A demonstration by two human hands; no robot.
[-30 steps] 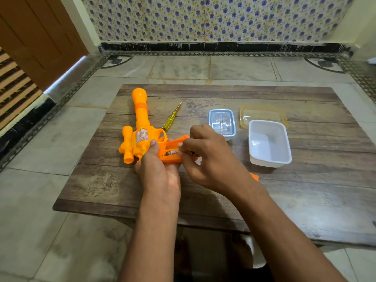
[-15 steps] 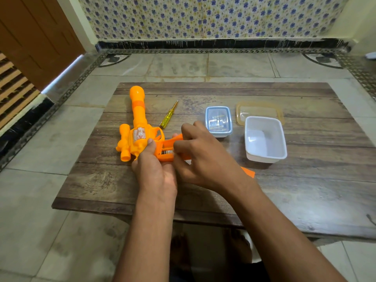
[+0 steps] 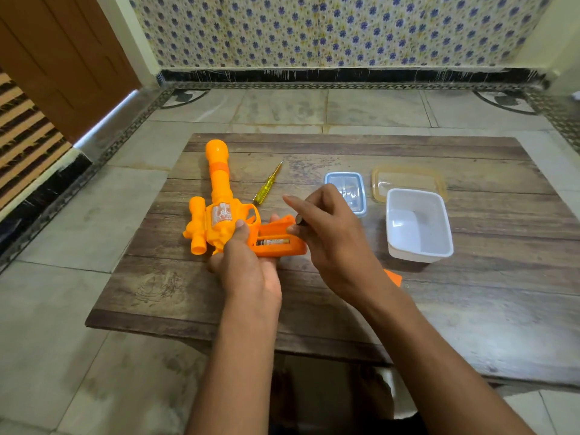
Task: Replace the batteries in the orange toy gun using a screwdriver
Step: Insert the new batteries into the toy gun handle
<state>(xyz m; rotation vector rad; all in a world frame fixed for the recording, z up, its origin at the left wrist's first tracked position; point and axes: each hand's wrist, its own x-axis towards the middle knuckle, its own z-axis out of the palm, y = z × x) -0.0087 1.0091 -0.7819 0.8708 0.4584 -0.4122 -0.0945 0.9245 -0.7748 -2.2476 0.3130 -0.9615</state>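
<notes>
Down on the wooden desk (image 3: 470, 309), the orange toy gun (image 3: 219, 215) lies with its barrel pointing away, and the left hand (image 3: 248, 262) clasps it at the handle, thumb pressed on the body. Its battery compartment (image 3: 276, 240) is open, one battery (image 3: 272, 241) seated inside. The right hand (image 3: 329, 233) hovers just above, its grip pinching a second battery (image 3: 299, 219) between thumb and fingers. A yellow screwdriver (image 3: 266, 185) rests beside the barrel. Farther right stand a small lidded clear box (image 3: 348, 191), an open white container (image 3: 419, 226) and its amber lid (image 3: 408, 178). An orange piece (image 3: 394, 276) peeks out beyond the right wrist.
</notes>
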